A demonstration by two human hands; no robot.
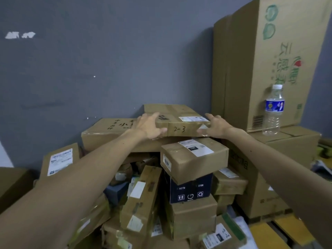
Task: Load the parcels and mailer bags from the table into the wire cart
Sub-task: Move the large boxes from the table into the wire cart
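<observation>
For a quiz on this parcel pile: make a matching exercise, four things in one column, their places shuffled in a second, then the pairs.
1. box marked 2-3
2. water bottle
3. dark blue box
4. tall carton

A. under a brown labelled box
B. upright by the wall
C. standing on a low carton
D. topmost, gripped by left hand and right hand

Pairs: 1-D, 2-C, 3-A, 4-B

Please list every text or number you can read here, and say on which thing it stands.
"2-3": front of the top box
"WITH", "SIGN": dark blue box
"云感柔": tall carton
"小": wide box under the top box
"2-" plus unclear digit: bottom box
Shipping labels and the bottle label: too small to read.
</observation>
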